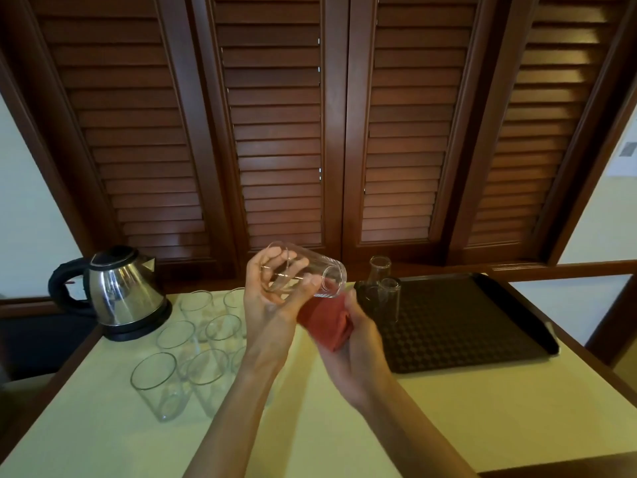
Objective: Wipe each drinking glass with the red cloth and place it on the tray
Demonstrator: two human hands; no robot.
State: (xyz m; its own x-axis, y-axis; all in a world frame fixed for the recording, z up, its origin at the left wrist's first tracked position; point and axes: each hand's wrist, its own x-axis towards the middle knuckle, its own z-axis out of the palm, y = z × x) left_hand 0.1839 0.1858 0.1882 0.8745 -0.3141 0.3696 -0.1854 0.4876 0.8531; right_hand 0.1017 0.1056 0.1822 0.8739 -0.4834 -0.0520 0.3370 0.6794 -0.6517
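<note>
Left hand (272,305): my fingers clamp a drinking glass (306,270), tilted sideways.
Right hand (351,336): fingers closed around the red cloth (324,319), touching the glass's open end.
Right of my hands: tray (482,326), two glasses (384,288) upright.
Left: unwiped glasses (193,353), kettle (120,291).

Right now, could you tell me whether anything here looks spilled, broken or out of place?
Nothing stands out. The left hand tilts a glass over the red cloth in the right hand; two glasses stand on the tray.

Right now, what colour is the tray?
The tray is dark brown with a checked texture, seen in the head view.
</note>
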